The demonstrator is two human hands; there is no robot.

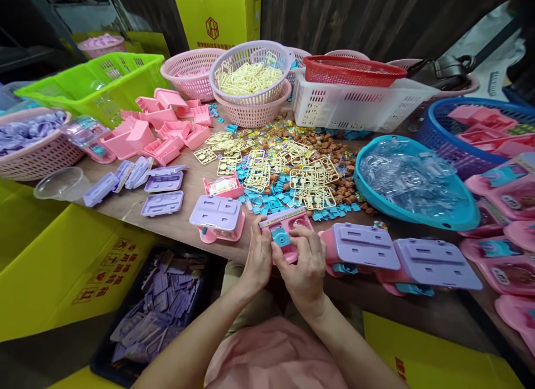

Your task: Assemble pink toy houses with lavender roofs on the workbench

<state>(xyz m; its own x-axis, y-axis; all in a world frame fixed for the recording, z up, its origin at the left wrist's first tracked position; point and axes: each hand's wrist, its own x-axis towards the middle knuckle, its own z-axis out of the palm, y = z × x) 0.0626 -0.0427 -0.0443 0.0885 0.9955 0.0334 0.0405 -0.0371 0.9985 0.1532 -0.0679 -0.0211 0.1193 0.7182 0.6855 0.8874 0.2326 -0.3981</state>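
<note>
Both my hands are wrapped round a pink toy pet house with a blue door piece and a "HAPPY PET HOUSE" strip along its top. My left hand grips its left side. On the right side, my right hand holds it, thumb against the front by the blue door. To the left stands another toy house with a purple roof. Two more purple-roofed houses sit to the right. Behind my hands lie loose blue parts, cream part frames and a pink open house shell.
Pink shells and purple roof panels lie on the left. A blue tub of clear plastic pieces is at right, near stacked finished-looking houses. Baskets line the back. A dark crate of purple parts and yellow cartons stand below.
</note>
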